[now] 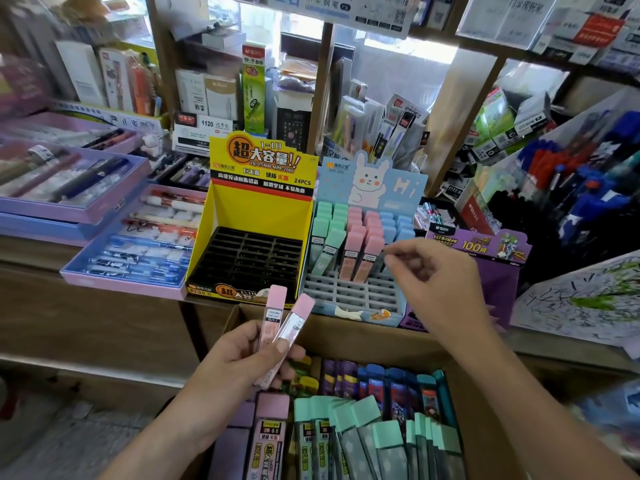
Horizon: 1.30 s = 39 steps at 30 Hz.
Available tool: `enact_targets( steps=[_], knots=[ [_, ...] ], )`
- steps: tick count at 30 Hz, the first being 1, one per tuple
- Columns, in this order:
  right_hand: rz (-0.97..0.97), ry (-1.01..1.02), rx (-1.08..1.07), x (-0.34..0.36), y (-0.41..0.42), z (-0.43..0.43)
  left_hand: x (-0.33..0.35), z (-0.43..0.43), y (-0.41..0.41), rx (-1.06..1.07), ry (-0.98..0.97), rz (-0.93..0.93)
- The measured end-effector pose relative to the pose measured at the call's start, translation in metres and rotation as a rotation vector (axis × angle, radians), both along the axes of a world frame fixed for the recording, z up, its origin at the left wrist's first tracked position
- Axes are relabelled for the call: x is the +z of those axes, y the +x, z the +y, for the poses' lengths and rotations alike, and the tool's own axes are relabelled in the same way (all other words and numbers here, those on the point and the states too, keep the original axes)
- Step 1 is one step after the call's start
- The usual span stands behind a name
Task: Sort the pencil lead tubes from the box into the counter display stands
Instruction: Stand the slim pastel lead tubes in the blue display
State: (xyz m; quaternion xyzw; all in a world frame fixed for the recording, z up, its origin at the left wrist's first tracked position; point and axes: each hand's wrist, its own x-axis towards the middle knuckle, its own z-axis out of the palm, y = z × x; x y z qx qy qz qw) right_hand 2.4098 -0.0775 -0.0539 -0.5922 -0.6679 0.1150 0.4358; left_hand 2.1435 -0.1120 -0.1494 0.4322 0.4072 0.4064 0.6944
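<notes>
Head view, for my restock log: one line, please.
left hand holds two pink-capped lead tubes; right hand curled at blue rabbit display stand; yellow cardboard stand empty

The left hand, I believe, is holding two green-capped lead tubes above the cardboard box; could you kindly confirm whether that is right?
Not quite: the caps are pink, not green. The head view shows the left hand holding two pink-capped lead tubes above the cardboard box.
</notes>
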Motion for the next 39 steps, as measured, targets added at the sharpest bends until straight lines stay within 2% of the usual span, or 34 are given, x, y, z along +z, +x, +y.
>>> enact_targets(
  steps=[4,9,14,18,22,27,33,39],
  knots=[
    [0.184,-0.204,0.146,-0.013,-0.020,-0.012,0.001,0.000,0.000,0.002,0.000,0.011],
    [0.306,-0.452,0.236,-0.030,-0.043,-0.015,0.003,0.000,0.000,0.008,-0.005,-0.006],
    [0.529,-0.506,0.293,-0.035,-0.059,-0.016,0.002,-0.001,-0.001,-0.046,0.016,0.019],
    [0.618,-0.525,0.298,-0.035,-0.057,-0.015,0.004,-0.002,0.000,-0.024,0.013,0.011],
    [0.631,-0.454,0.259,-0.019,-0.043,-0.012,0.004,-0.001,0.002,0.038,-0.052,-0.069],
    [0.574,-0.214,0.187,0.007,-0.017,-0.005,0.004,0.001,0.002,0.084,-0.072,-0.093],
    [0.334,-0.078,0.084,0.009,0.006,0.009,0.005,0.001,0.000,0.092,-0.041,-0.053],
    [0.214,-0.033,0.106,0.003,0.013,0.014,0.002,0.002,0.001,0.098,-0.027,-0.030]
  ],
)
